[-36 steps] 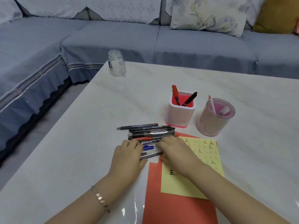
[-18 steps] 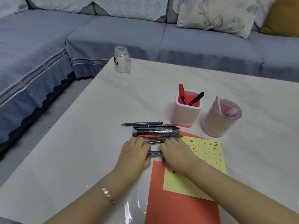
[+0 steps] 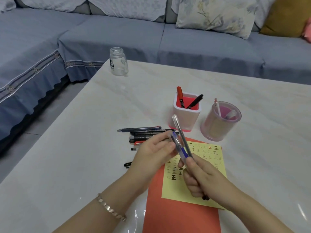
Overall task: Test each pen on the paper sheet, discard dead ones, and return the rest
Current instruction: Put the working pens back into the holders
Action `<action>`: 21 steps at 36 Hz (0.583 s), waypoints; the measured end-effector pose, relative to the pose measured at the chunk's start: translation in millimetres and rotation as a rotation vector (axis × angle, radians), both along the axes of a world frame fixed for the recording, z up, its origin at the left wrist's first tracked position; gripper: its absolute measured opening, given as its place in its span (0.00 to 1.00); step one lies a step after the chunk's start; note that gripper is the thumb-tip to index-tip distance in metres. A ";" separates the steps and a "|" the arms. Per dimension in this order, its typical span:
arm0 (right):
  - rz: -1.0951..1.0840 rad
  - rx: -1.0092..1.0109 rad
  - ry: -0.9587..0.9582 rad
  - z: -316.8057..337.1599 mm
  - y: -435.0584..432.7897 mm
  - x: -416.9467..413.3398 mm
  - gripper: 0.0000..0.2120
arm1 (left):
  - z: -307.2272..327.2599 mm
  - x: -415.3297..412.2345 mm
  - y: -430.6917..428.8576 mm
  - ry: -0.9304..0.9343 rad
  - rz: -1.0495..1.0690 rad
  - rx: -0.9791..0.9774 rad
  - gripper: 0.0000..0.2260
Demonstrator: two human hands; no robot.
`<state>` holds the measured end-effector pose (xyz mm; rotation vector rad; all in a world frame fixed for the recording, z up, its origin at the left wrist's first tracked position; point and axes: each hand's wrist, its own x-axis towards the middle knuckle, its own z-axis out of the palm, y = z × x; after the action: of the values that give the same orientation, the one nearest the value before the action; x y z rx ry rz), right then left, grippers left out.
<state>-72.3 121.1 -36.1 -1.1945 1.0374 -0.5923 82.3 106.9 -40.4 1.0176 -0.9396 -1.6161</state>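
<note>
Pale marbled surface [image 3: 80, 148] stands before a blue sofa [image 3: 202, 47], a glass jar [image 3: 118, 62] near its far corner. The right hand [image 3: 200, 179] grips two pens [image 3: 182, 137] tilted above the yellow paper sheet [image 3: 208, 167]. The left hand [image 3: 151, 155] pinches the blue pen [image 3: 181, 149]. Spare pens [image 3: 143, 132] lie piled beside it.

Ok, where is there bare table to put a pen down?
Free: table between glass jar and pen pile; left of the pen pile to the edge; right of the round cup. Crowded: between pen pile, square holder and yellow sheet.
</note>
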 end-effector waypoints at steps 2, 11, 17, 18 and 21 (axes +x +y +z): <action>-0.022 0.015 -0.038 1.1 2.3 -3.3 0.18 | 2.9 -8.2 1.0 0.005 -0.038 -0.019 0.14; -0.016 -0.069 0.057 4.1 10.5 -17.0 0.17 | 16.5 -38.6 -1.6 -0.005 -0.014 0.051 0.10; -0.013 -0.073 0.213 13.6 3.6 -32.3 0.09 | 30.1 -55.6 -6.0 -0.133 -0.044 -0.003 0.08; -0.027 -0.116 0.253 17.1 0.6 -35.7 0.08 | 32.2 -59.7 -6.8 -0.154 -0.062 -0.017 0.09; -0.098 -0.257 0.346 33.0 -9.5 -42.3 0.06 | 40.7 -73.1 -9.2 -0.220 -0.093 -0.107 0.10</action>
<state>-114.6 111.6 -3.1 -1.5142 1.3472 -0.6210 9.1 97.7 0.3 1.1067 -1.2241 -1.5330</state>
